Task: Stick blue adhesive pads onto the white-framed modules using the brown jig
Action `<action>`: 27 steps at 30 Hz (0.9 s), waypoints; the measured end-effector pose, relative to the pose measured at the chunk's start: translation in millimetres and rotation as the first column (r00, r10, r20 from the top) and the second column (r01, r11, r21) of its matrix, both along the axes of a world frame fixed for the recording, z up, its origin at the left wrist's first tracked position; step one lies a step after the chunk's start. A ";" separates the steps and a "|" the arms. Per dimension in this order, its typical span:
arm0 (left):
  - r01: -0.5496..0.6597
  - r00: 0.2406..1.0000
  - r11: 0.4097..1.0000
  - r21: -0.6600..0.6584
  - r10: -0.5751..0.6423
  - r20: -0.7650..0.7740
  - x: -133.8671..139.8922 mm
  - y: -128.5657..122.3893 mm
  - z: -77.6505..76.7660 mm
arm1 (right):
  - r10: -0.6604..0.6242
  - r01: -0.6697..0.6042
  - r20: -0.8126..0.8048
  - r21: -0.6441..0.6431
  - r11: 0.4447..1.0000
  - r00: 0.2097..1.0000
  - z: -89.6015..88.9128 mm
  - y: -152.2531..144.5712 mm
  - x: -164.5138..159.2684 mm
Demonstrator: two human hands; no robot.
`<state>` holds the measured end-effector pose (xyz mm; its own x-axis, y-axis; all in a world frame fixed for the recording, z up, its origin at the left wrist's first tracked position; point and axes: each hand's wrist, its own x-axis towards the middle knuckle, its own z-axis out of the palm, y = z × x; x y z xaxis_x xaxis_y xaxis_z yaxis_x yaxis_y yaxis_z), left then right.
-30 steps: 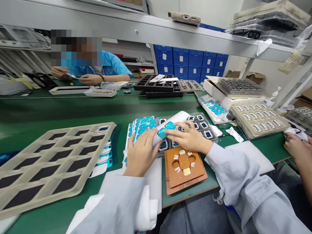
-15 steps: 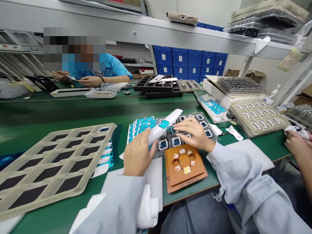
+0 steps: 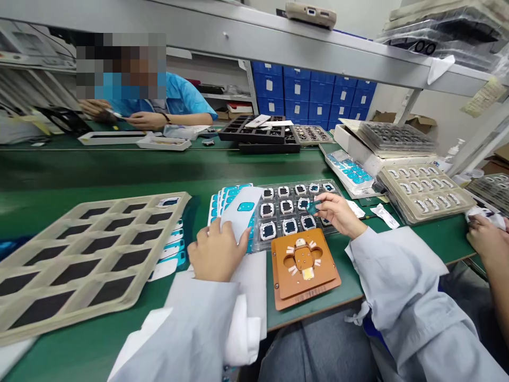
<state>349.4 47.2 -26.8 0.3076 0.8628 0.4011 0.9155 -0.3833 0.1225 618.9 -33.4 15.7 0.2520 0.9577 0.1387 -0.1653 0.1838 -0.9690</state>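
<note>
My left hand (image 3: 218, 249) rests palm down, fingers spread, on the lower end of a white backing sheet (image 3: 237, 213) that bears one blue film sticker (image 3: 245, 207). Beneath that sheet lies a fan of sticker sheets (image 3: 215, 206) with many blue stickers. Between thumb and fingers, my right hand (image 3: 338, 212) pinches a small blue film sticker (image 3: 312, 207). It hovers over a clear plastic tray (image 3: 259, 245) of white-framed parts with dark centres (image 3: 286, 206). Nearer to me sits an orange fixture (image 3: 286, 286) with a shaped recess.
A large beige tray (image 3: 131, 302) with dark pads fills the left. On the right are a beige tray of white parts (image 3: 431, 193) and a box of blue stickers (image 3: 352, 172). A co-worker (image 3: 186, 101) sits opposite; another person's hand (image 3: 485, 233) is at far right.
The white backing sheet has come down from a raised tilt onto the sticker sheets, and my left hand has loosened on it. My right hand has moved right, away from it, with a blue film sticker.
</note>
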 end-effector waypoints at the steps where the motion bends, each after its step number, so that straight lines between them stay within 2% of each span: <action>1: -0.009 1.000 1.000 -0.011 0.009 0.016 1.4 -1.4 1.1 | 0.008 -0.008 -0.018 -0.019 1.000 1.000 -0.6 -0.1 0.5; 5: -0.104 0.983 0.992 -0.068 0.113 0.144 10.4 -10.8 12.4 | 0.003 -0.007 -0.107 -0.040 0.999 0.994 1.0 -2.9 8.2; 7: -0.102 0.970 0.990 -0.094 0.120 0.212 12.8 -11.5 16.4 | 0.008 -0.011 -0.145 -0.024 1.000 0.989 3.6 -2.8 15.1; 9: 0.003 0.962 0.996 -0.088 0.021 0.271 12.2 -10.0 17.7 | 0.040 -0.043 -0.157 -0.013 0.999 0.987 6.1 -2.1 21.9; 11: 0.193 0.930 0.981 -0.025 -0.175 0.323 10.6 -9.8 17.8 | 0.051 -0.051 -0.118 0.003 0.999 0.992 7.8 -3.5 25.6; 13: 0.378 0.867 0.924 0.056 -0.374 0.329 10.0 -12.6 18.0 | 0.082 -0.081 -0.080 0.019 0.997 0.993 8.2 -7.8 24.5; 15: 0.470 0.831 0.879 0.074 -0.469 0.299 11.1 -16.7 18.2 | 0.133 -0.133 -0.010 0.030 0.991 0.991 7.5 -12.7 19.3; 18: 0.499 0.843 0.866 -0.029 -0.477 0.250 14.9 -20.4 17.5 | 0.141 -0.144 0.125 0.012 0.990 0.982 4.4 -17.0 9.5; 21: 0.545 0.832 0.828 -0.131 -0.514 0.210 18.0 -19.5 15.6 | 0.125 -0.125 0.235 -0.014 0.992 0.964 1.9 -19.0 2.6; 27: 0.564 0.824 0.803 -0.192 -0.530 0.200 19.6 -17.0 13.6 | 0.227 -0.280 0.435 0.061 0.958 0.871 5.6 -29.7 -8.0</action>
<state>368.9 30.2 -13.2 0.7164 0.6387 0.2808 0.5311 -0.7602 0.3743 610.9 -63.1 21.3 -0.1041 0.9507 0.2923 0.1950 0.3077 -0.9313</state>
